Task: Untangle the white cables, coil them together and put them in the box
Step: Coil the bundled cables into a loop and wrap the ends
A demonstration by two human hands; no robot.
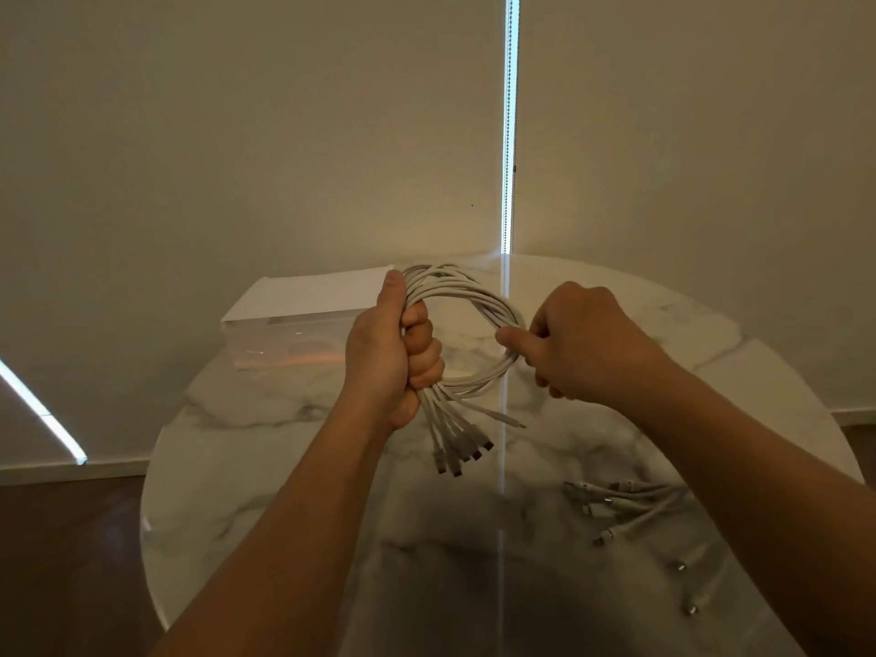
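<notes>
Pale roller blinds [237,135] hang behind everything, with a bright strip of light between two of them. Below them, your round marble bench [284,467] fills the lower half of the view. At its far left edge sits the clear box [294,343], with a white lid [313,296] along its far side.

You hold both hands up over the middle of the bench, to the right of the box. Your left hand [384,358] is a fist, its fingers [422,343] wrapped tight round one side of the white cables [474,296], thumb on top. Your right hand [578,343] grips the opposite side of the same bundle, thumb pressed along the strands and the other fingers curled under.

The white cables form one round loop between your hands, clear of the bench. Below your left fist a bunch of plugs [462,455] hangs down and fans out. More cable ends [625,505] lie spread on the bench beside your right forearm.
</notes>
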